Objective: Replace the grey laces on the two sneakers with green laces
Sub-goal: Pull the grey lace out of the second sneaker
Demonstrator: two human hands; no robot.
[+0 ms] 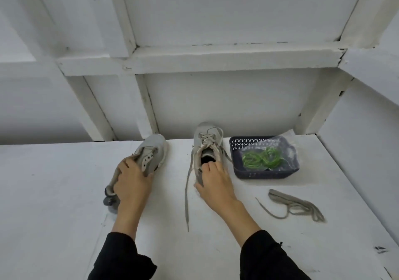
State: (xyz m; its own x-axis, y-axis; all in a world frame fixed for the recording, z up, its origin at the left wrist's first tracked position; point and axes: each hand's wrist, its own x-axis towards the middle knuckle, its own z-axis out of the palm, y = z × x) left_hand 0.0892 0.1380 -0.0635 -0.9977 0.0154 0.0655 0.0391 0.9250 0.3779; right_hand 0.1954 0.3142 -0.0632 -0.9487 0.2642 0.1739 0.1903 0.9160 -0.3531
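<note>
Left of the basket [254, 173], the unlaced sneaker [149, 154] is gripped at its collar by the left hand [131, 182]. The laced sneaker [206, 148] is held at the heel by the right hand [212, 180]; it should be steadied while its grey lace [187, 191] is loosened from the top eyelets. The green laces [262, 157] wait in the basket.

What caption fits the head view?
Hands grip two grey sneakers, one unlaced; green laces wait in basket.

Left hand [131, 180] and right hand [214, 182] outstretched, fingers curled.
</note>
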